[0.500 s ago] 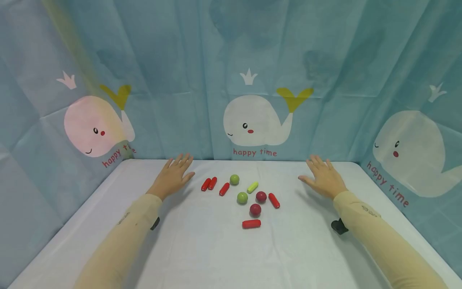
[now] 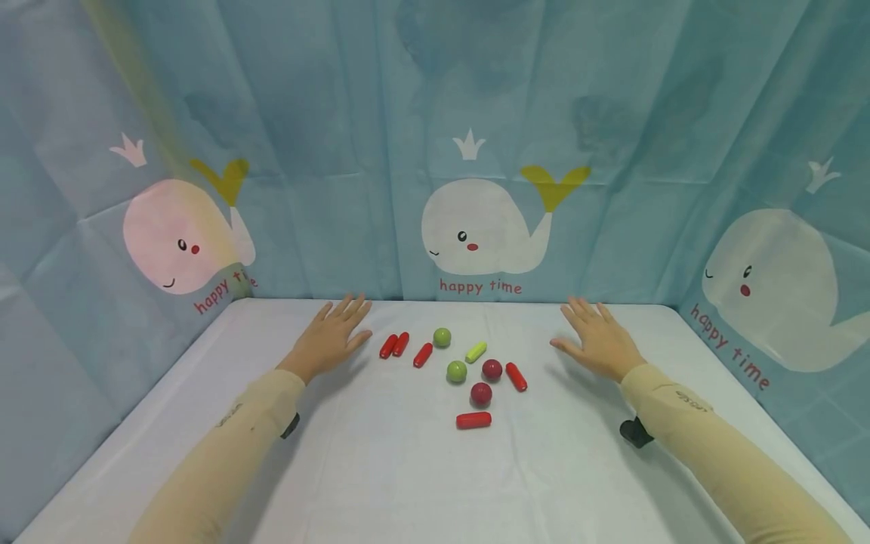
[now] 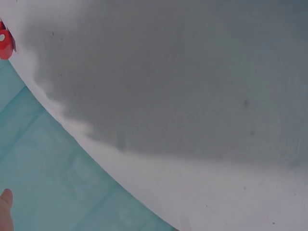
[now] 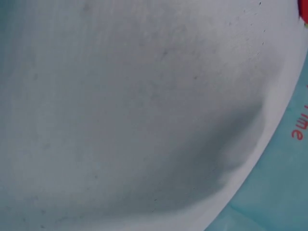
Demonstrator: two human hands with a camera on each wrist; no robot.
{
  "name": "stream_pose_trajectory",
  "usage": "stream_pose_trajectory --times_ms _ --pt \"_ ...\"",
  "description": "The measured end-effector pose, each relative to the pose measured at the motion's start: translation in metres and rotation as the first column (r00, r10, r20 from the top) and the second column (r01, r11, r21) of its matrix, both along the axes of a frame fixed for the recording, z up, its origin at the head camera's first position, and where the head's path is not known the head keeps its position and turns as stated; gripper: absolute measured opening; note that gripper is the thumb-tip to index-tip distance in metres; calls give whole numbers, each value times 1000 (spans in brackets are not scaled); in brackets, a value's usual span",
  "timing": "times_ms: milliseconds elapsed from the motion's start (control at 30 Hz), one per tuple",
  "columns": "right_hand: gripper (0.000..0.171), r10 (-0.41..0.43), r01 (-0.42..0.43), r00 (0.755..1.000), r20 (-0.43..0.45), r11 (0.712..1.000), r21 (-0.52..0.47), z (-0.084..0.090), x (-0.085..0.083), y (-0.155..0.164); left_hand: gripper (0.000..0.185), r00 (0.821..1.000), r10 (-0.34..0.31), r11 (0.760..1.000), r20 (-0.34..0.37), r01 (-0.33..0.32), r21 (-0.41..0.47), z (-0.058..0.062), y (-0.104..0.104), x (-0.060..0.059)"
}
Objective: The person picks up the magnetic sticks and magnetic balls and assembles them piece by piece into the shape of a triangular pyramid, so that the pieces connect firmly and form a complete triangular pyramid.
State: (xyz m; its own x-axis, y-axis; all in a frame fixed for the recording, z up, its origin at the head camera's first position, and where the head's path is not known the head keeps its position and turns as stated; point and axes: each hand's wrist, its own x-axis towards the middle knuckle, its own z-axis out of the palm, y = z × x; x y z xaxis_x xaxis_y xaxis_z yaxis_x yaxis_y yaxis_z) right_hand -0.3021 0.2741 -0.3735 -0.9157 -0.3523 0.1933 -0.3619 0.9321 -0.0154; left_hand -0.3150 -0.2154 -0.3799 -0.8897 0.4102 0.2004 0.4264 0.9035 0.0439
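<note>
My left hand point(image 2: 328, 338) hovers over the table's far left with fingers spread and nothing held; a pair of short red sticks point(image 2: 395, 345) lies just to its right. My right hand point(image 2: 600, 340) hovers at the far right, fingers extended, also holding nothing. Nearest to it is a red stick point(image 2: 516, 377) beside two dark red balls point(image 2: 492, 369). Two green balls point(image 2: 457, 371) and a yellow-green stick point(image 2: 476, 352) lie mid-table. Another red stick point(image 2: 423, 355) is left of them, and one more red stick point(image 2: 473, 420) lies closest to me. A fingertip point(image 3: 6, 211) edges into the left wrist view.
A white cloth point(image 2: 408, 483) covers the table. Behind it and along both sides hangs a blue curtain point(image 2: 353, 227) printed with whales. Dark wrist devices point(image 2: 636, 433) sit under the cuffs.
Both hands have moved slightly inward, the right one more clearly to the left. The balls and sticks stay in place.
</note>
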Motion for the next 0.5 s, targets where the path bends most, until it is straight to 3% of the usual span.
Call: stream_pose_trajectory --times_ms 500 --pt "75 69 -72 995 -68 997 -40 6 8 -11 67 999 -43 999 -9 43 -29 -3 12 6"
